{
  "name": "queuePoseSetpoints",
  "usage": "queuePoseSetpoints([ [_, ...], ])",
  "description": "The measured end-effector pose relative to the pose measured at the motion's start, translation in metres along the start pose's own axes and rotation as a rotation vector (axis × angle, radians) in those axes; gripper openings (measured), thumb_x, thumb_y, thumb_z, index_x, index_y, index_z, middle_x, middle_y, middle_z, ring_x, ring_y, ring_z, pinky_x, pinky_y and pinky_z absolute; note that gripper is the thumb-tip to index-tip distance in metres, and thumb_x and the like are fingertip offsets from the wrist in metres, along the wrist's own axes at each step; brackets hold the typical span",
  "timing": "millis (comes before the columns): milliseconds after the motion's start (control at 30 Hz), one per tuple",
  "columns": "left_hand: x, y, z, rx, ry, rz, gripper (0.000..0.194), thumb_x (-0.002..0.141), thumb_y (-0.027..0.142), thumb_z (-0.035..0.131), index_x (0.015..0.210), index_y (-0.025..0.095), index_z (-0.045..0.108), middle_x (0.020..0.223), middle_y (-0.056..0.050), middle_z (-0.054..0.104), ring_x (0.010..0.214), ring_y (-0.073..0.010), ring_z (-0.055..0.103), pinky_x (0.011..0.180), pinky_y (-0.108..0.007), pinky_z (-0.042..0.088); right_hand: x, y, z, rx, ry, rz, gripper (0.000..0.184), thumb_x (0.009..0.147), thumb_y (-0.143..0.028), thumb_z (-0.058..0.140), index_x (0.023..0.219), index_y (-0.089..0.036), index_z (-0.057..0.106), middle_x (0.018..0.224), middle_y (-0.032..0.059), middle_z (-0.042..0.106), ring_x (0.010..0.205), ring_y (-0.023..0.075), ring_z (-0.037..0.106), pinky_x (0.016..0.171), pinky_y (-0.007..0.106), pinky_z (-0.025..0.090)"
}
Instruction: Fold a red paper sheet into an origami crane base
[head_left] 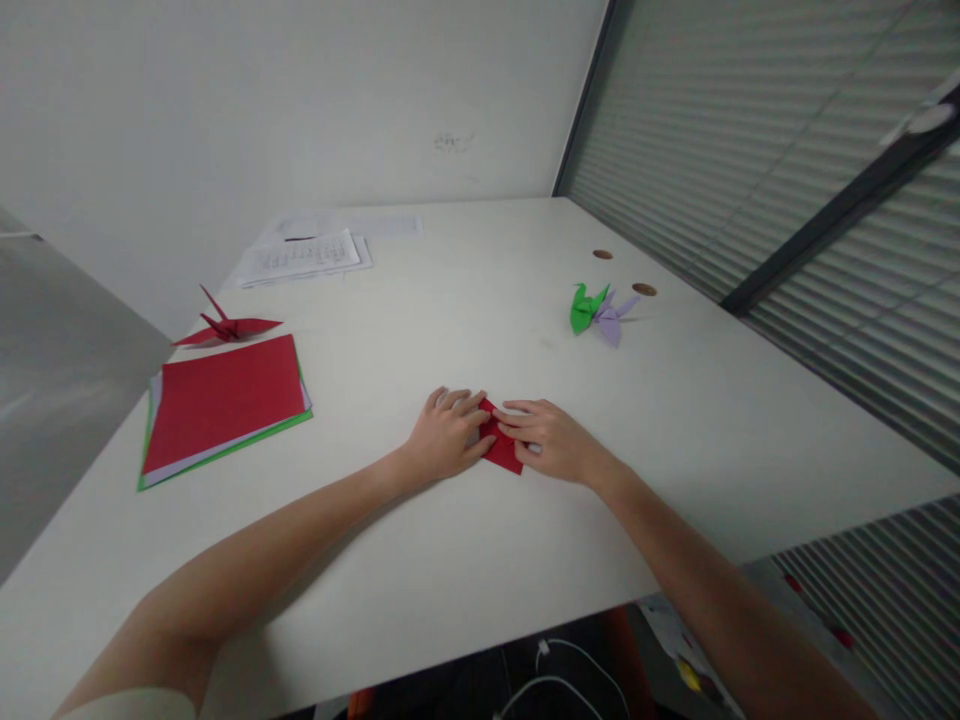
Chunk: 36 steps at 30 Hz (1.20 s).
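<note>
A small piece of folded red origami paper (501, 452) lies on the table in front of me, partly covered by my fingers. My left hand (448, 432) rests at its left edge, with fingertips and thumb on the paper. From the right, my right hand (551, 438) has its fingers on the upper right part and its thumb lower down. Both hands hold the paper between them against the tabletop. The folds under the fingers are hidden.
Left on the white table (420, 310) is a stack of red, lilac and green sheets (229, 405), with a red paper crane (227, 328) behind it. Printed papers (304, 258) lie farther back. A green crane (586, 308) and a lilac crane (611, 320) stand at right near two round holes.
</note>
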<state>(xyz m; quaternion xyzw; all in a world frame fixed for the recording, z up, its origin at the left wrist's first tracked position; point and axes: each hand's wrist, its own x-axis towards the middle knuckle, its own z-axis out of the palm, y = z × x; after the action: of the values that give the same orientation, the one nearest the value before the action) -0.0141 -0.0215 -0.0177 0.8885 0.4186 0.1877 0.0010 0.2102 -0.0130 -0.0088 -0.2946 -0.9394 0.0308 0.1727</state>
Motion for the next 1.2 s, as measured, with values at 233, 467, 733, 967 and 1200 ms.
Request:
queuePoseSetpoints([
  [233,0.0005,-0.0009,0.0011,-0.023,0.019,0.016,0.029,0.091,0.042,0.056,0.111,0.023,0.067,0.139,-0.007,0.054,0.125,-0.0294,0.05,0.107,-0.054,0.035,0.0,-0.0017,-0.0001,-0.04,0.013,-0.016,0.032,0.084,-0.011,0.054,0.11,-0.019,0.07,0.124,0.0077,0.068,0.12,0.0282,0.058,0.091,0.046,0.052],
  [467,0.0035,-0.0012,0.0017,-0.063,0.003,0.128,0.025,0.093,0.032,0.053,0.106,0.016,0.068,0.121,-0.01,0.066,0.111,-0.0251,0.056,0.103,-0.045,0.041,-0.0004,-0.0012,0.0007,-0.036,0.008,-0.017,0.033,0.084,-0.011,0.055,0.112,-0.02,0.07,0.124,0.0074,0.067,0.12,0.0283,0.058,0.092,0.046,0.052],
  [733,0.004,0.0008,0.0003,-0.053,-0.02,0.094,0.022,0.093,0.028,0.054,0.106,0.017,0.067,0.122,-0.01,0.065,0.109,-0.0252,0.059,0.097,-0.043,0.045,-0.0005,-0.0011,0.0008,-0.01,0.018,-0.015,0.035,0.084,-0.011,0.055,0.113,-0.021,0.07,0.123,0.0074,0.068,0.121,0.0283,0.058,0.092,0.047,0.052],
  [967,0.0045,0.0004,-0.0019,-0.079,-0.022,0.104,0.029,0.092,0.03,0.054,0.118,0.016,0.061,0.123,-0.011,0.064,0.112,-0.0243,0.059,0.101,-0.044,0.042,0.0,-0.0036,-0.0023,-0.006,0.001,-0.004,0.034,0.083,-0.012,0.057,0.113,-0.02,0.07,0.124,0.0082,0.067,0.121,0.0283,0.057,0.093,0.047,0.051],
  [1200,0.0067,-0.0019,-0.0009,-0.14,-0.009,0.161,0.024,0.094,0.026,0.049,0.109,0.014,0.064,0.124,-0.013,0.061,0.124,-0.0252,0.052,0.11,-0.046,0.038,0.0003,-0.0045,-0.0052,-0.025,-0.04,-0.007,0.031,0.085,-0.017,0.058,0.113,-0.019,0.069,0.124,0.0095,0.067,0.121,0.0303,0.057,0.09,0.048,0.052],
])
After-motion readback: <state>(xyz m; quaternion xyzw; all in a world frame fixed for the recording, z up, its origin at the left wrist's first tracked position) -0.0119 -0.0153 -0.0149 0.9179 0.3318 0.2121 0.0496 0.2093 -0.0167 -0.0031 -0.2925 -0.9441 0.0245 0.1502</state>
